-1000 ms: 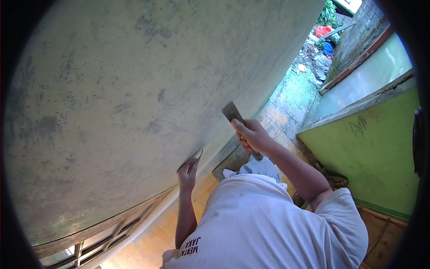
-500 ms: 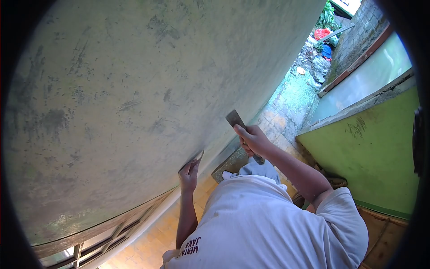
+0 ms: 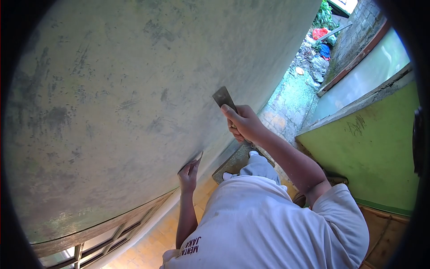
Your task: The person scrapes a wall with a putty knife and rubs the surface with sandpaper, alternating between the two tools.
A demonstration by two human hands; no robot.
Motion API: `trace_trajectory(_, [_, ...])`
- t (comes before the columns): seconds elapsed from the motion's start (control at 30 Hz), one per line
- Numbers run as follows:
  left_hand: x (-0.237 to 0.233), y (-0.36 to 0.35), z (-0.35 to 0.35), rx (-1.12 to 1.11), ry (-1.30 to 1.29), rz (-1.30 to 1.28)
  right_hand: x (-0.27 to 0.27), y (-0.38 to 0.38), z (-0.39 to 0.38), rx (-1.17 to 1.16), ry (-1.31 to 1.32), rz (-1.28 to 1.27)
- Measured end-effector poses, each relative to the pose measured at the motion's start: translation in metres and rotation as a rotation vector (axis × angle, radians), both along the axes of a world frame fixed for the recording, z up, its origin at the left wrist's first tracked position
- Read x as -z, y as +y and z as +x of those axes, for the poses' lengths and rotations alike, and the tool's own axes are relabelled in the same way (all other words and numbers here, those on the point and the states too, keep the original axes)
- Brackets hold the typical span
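Right arm's bent at the elbow with the forearm angled across toward the scuffed wall (image 3: 112, 80), and the right hand (image 3: 242, 122) has its fingers wrapped round a scraper (image 3: 223, 97), thumb up near the blade; can't tell if that's touching the wall. Left arm reaches out past the white shirt (image 3: 268, 215), left hand (image 3: 188, 178) pinching 1 thin flat piece (image 3: 197, 158) right by the same wall.
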State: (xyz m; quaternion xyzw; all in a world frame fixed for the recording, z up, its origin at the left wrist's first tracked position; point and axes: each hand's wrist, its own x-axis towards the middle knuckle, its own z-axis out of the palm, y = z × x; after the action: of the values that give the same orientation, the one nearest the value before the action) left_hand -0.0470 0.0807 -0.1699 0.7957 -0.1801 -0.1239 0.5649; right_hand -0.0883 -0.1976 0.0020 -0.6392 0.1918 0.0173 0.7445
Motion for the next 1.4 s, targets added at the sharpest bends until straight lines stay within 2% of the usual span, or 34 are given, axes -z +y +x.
trace_trajectory(0.1, [0.003,0.004,0.002,-0.001,-0.011,0.058,-0.004,0.002,-0.003,-0.014,-0.032,0.068])
trace_trajectory(0.27, [0.004,0.001,0.002,-0.024,0.021,-0.002,0.036,0.002,-0.022,-0.050,0.091,0.025])
trace_trajectory(0.37, [0.005,0.002,0.000,-0.019,0.016,0.021,-0.005,0.002,0.005,-0.032,-0.035,-0.016])
trace_trajectory(0.47, [0.019,0.007,0.005,-0.013,-0.013,0.030,-0.015,0.005,0.000,-0.027,-0.034,0.051])
trace_trajectory(0.67, [0.009,0.001,0.002,-0.038,-0.018,-0.003,0.036,0.003,-0.023,-0.098,0.121,-0.021])
trace_trajectory(0.77, [0.008,0.000,0.000,-0.036,-0.013,0.002,-0.007,0.007,0.002,-0.060,-0.001,0.046])
trace_trajectory(1.07, [0.010,-0.001,0.001,-0.072,-0.032,-0.001,0.034,0.008,-0.032,-0.129,0.153,0.093])
trace_trajectory(1.17, [0.017,0.003,0.001,-0.072,-0.007,0.006,-0.001,0.015,0.001,-0.055,0.010,0.070])
trace_trajectory(1.27, [0.018,0.004,0.003,-0.064,0.008,-0.017,0.002,0.015,-0.003,-0.053,-0.026,0.132])
trace_trajectory(1.4, [0.013,0.003,0.001,-0.080,0.026,-0.030,0.014,0.019,-0.027,-0.027,0.034,0.079])
